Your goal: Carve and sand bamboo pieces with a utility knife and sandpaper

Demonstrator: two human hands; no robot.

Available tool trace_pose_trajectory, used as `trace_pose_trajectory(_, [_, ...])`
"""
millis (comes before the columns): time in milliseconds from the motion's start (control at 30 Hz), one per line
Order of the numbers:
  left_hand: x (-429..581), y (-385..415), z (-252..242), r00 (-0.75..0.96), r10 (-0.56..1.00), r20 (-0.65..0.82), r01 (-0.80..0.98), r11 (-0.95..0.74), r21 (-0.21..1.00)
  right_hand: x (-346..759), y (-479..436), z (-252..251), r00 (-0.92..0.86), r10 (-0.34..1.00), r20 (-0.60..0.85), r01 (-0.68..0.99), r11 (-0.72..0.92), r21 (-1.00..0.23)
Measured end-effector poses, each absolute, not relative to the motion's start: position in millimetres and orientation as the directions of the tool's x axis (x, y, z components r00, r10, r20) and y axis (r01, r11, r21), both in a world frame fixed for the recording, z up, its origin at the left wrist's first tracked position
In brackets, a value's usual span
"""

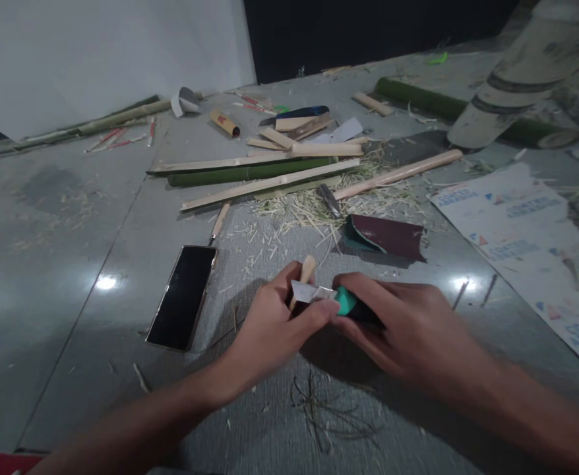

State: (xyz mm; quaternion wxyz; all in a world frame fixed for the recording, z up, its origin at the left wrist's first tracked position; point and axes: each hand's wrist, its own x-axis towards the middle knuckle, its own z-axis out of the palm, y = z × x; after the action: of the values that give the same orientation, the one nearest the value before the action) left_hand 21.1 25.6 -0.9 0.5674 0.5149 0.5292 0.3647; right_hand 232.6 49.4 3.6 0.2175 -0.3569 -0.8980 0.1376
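Observation:
Near the middle of the head view, my left hand is closed around a small pale piece of wood or bamboo whose upper end sticks out past the fingers. My right hand grips a utility knife with a teal and black handle. Its wide blade lies across the pale piece, and my left thumb presses close to the knife's front end. Just beyond the hands rests a curled sheet of dark red sandpaper. Thin dark shavings are scattered on the floor below.
A phone lies at left, close to a wooden-handled tool. Farther off are split bamboo strips, a hammer, pale shavings and a green bamboo pole. Printed paper sheets spread at right.

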Motion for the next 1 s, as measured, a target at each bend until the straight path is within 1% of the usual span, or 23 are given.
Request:
trace_pose_trajectory(167, [20, 25, -6, 0.161, 0.964, -0.211, 0.139, 0.189, 0.972, 231, 50, 4, -0.629, 0.708, 0.321, 0.606, 0.706, -0.368])
trace_pose_trajectory(367, [22, 23, 0, 0.095, 0.955, -0.281, 0.178, 0.261, 0.949, 229, 43, 4, -0.568, 0.736, 0.368, 0.658, 0.675, -0.334])
trace_pose_trajectory(533, [22, 24, 0, 0.08, 0.966, -0.246, 0.184, 0.228, 0.956, 227, 41, 5, -0.53, 0.763, 0.37, 0.699, 0.64, -0.317])
trace_pose_trajectory(700, [20, 20, -7, 0.175, 0.969, -0.174, 0.078, 0.163, 0.984, 231, 46, 6, -0.573, 0.75, 0.33, 0.641, 0.661, -0.39])
trace_pose_trajectory(800, [17, 18, -13, 0.196, 0.97, -0.141, -0.007, 0.145, 0.989, 234, 49, 6, -0.58, 0.739, 0.342, 0.627, 0.674, -0.391])
trace_pose_trajectory(900, [15, 18, -17, 0.189, 0.962, -0.196, -0.056, 0.21, 0.976, 237, 51, 7, -0.558, 0.748, 0.36, 0.638, 0.664, -0.39])
trace_pose_trajectory(1000, [13, 21, -17, 0.202, 0.951, -0.235, -0.089, 0.257, 0.962, 239, 53, 7, -0.529, 0.77, 0.356, 0.649, 0.637, -0.415])
